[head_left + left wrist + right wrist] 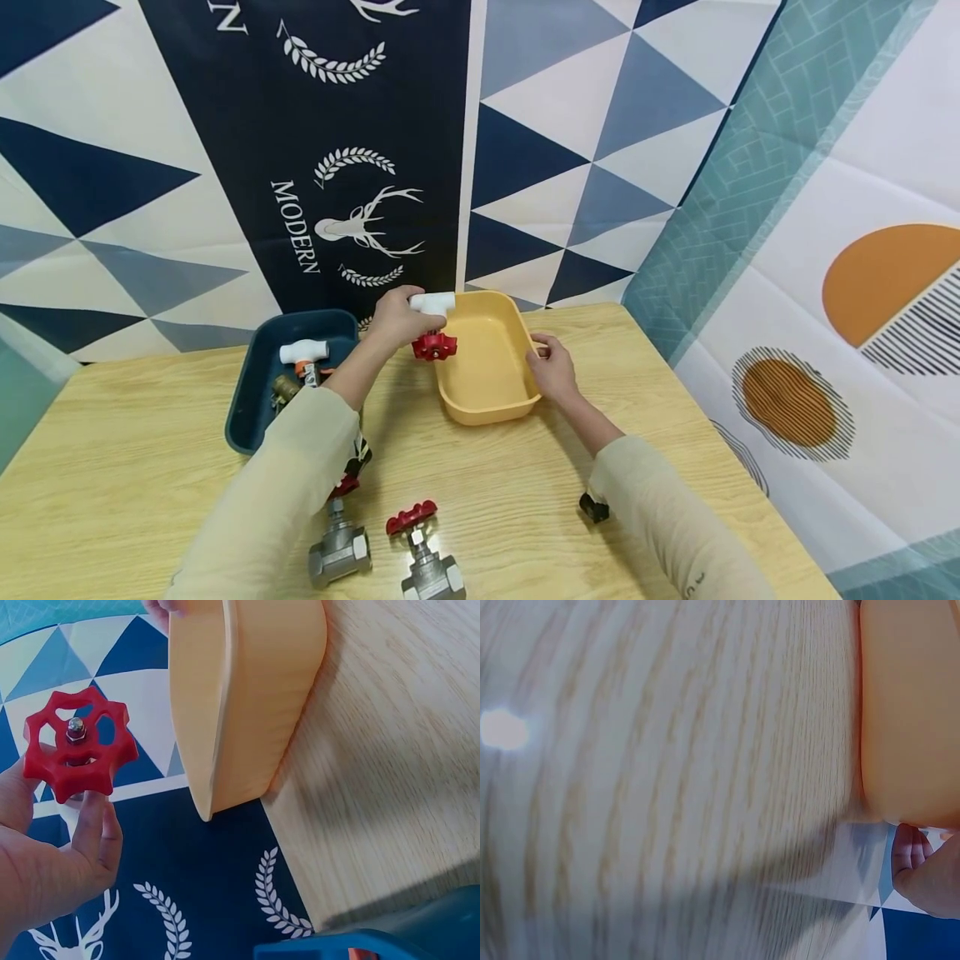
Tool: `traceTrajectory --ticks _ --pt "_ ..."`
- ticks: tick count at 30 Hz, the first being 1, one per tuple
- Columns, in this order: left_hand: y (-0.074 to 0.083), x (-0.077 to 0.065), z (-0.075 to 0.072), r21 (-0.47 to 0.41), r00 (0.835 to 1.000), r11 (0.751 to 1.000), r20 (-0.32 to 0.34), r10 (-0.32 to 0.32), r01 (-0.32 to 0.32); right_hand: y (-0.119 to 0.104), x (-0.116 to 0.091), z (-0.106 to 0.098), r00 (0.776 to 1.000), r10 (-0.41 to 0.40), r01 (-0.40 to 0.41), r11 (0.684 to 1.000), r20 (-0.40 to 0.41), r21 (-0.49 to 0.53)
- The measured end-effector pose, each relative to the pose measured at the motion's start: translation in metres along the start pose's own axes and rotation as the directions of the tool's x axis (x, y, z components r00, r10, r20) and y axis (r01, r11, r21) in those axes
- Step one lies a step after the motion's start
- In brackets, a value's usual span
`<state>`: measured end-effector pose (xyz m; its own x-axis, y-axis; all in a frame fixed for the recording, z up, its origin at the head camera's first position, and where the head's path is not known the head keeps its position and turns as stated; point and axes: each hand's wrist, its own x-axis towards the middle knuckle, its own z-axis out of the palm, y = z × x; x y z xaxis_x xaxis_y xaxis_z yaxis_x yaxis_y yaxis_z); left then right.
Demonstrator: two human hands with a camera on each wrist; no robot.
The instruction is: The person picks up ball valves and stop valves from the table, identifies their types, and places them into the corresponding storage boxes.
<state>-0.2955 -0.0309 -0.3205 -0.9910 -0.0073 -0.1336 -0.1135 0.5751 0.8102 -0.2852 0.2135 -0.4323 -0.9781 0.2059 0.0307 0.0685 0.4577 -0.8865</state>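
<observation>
My left hand (393, 323) holds a white-bodied valve (432, 302) with a red handwheel (435, 345), raised beside the left rim of a yellow plastic basin (483, 358). In the left wrist view the handwheel (79, 778) faces the camera, and the thumb and fingers hold the body behind it. My right hand (555, 372) grips the basin's right side at the rim. From the right wrist, the basin's outer wall (911, 712) shows with the curled fingers (907, 851) at its end. Nothing lies inside the yellow basin.
At the left stands a dark blue basin (251, 375) with a white valve (303, 352) and a brass fitting (286, 388) in it, partly behind my left arm. Two metal gate valves, one left (341, 552) and one right (433, 575), lie at the table's front. Patterned cloth hangs behind.
</observation>
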Motion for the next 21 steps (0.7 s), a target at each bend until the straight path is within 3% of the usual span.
traceTrajectory --ticks 21 --pt "0.002 0.016 0.014 0.012 0.999 1.0 -0.028 0.029 -0.028 -0.002 -0.003 -0.001 1.0 0.018 -0.018 1.0 0.012 0.023"
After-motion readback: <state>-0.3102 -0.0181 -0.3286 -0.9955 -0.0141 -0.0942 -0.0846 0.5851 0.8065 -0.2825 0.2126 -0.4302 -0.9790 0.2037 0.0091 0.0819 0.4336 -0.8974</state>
